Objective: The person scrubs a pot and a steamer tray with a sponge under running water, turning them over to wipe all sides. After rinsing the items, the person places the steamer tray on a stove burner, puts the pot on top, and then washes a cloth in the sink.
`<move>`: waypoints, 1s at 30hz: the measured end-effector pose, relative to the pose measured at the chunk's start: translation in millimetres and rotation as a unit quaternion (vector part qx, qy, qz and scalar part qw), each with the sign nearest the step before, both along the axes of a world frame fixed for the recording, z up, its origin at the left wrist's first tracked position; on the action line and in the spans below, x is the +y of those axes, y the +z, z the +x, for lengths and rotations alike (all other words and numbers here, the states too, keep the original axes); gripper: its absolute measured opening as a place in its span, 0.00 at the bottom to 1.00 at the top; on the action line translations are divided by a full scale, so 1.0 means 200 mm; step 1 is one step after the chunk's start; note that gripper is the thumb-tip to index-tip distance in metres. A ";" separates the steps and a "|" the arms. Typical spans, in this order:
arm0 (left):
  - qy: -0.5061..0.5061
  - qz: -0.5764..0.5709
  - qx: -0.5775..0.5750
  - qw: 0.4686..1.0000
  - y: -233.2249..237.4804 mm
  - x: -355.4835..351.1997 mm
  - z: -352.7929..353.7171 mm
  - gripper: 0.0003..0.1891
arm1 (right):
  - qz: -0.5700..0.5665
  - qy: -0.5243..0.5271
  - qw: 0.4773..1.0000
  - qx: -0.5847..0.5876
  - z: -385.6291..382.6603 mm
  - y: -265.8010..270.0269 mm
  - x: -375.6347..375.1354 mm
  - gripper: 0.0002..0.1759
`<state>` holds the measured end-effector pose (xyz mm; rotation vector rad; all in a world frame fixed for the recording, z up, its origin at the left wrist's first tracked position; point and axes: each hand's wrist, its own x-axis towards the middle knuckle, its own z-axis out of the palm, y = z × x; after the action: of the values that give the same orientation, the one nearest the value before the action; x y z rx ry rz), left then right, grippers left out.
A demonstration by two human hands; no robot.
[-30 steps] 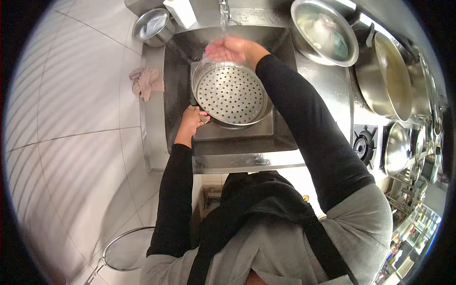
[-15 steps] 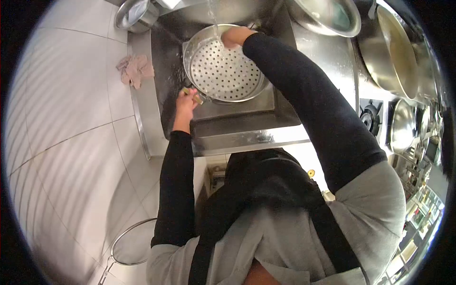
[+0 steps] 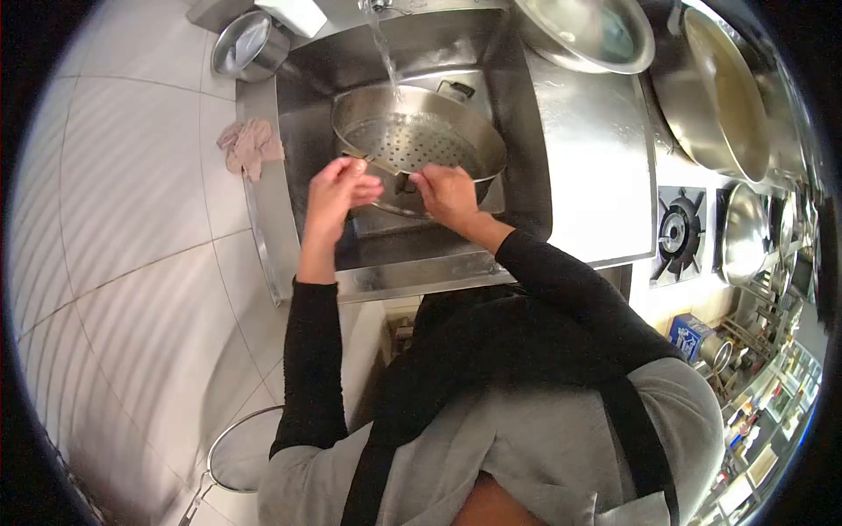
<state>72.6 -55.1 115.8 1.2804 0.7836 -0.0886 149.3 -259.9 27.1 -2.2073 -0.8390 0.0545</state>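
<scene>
A round metal steamer basket (image 3: pixel 488 140) with a perforated bottom is tilted in the steel sink (image 3: pixel 351 254), its near rim raised. My right hand (image 3: pixel 452 195) is closed on its near side, at a dark handle. At the rim to the left, the thumb and forefinger of my left hand (image 3: pixel 338 197) pinch a thin yellowish-green piece (image 3: pixel 379 163), perhaps a scouring pad; its other fingers are loosely curled. Running water (image 3: pixel 382 54) falls into the basket at its far side.
A pink cloth (image 3: pixel 248 147) lies on the left ledge, behind it a small metal pot (image 3: pixel 250 51). Metal bowls (image 3: pixel 605 63) and a large pan (image 3: pixel 702 114) stand right of the sink, near a gas burner (image 3: pixel 675 230). A round strainer (image 3: pixel 212 473) is at lower left.
My right hand has come from inside the basket to its near side. The basket now tilts, and my left hand has moved slightly along its rim.
</scene>
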 end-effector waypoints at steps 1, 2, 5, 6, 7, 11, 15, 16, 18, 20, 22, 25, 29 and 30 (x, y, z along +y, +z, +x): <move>-0.085 0.097 0.051 0.990 0.04 0.06 0.01 0.21 | 0.003 -0.005 1.000 -0.004 0.06 0.02 -0.04 0.17; -0.104 0.264 -0.074 0.956 -0.12 0.16 -0.02 0.33 | 0.030 -0.009 0.999 -0.026 0.13 0.06 -0.08 0.18; -0.206 0.644 -0.229 0.700 0.11 0.10 0.12 0.41 | 0.038 -0.004 0.999 -0.034 0.31 0.17 -0.15 0.24; -0.271 0.481 -0.251 0.795 0.06 0.08 0.18 0.45 | 0.017 0.027 0.999 -0.011 0.38 0.21 -0.16 0.25; -0.354 0.405 -0.175 0.825 0.08 0.06 0.22 0.40 | -0.006 0.059 0.998 0.014 0.45 0.22 -0.16 0.25; -0.327 0.156 -0.066 0.930 -0.05 0.08 0.33 0.26 | -0.020 0.219 0.975 -0.043 0.75 0.29 -0.06 0.18; -0.144 -0.086 -0.150 0.974 -0.12 0.01 0.39 0.17 | 0.095 0.195 0.976 -0.017 1.05 0.42 0.17 0.13; -0.086 -0.070 -0.151 0.982 -0.16 -0.01 0.41 0.15 | 0.094 0.168 0.978 0.075 1.13 0.46 0.26 0.13; -0.026 -0.126 -0.135 0.983 -0.02 -0.09 0.45 0.13 | 0.129 0.141 0.924 0.331 1.21 0.61 0.41 0.13; 0.044 -0.224 -0.141 0.963 0.01 -0.09 0.51 0.08 | 0.170 0.122 0.854 0.477 1.22 0.72 0.52 0.14; 0.087 -0.231 -0.151 0.957 0.04 -0.10 0.61 0.08 | 0.176 0.131 0.808 0.547 1.23 0.76 0.62 0.15; 0.098 -0.190 -0.214 0.953 0.00 -0.03 0.75 0.15 | 0.242 0.115 0.780 0.565 1.22 0.77 0.72 0.17; 0.182 -0.238 -0.152 0.942 0.02 -0.01 0.89 0.21 | 0.168 0.124 0.772 0.601 1.21 0.86 0.70 0.16; 0.164 -0.236 -0.151 0.946 0.05 -0.02 0.91 0.22 | 0.090 0.147 0.785 0.595 1.23 0.87 0.68 0.15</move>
<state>253.8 -58.6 126.0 0.6773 0.6481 0.1776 395.0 -124.2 200.2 -1.3712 -0.3787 1.3092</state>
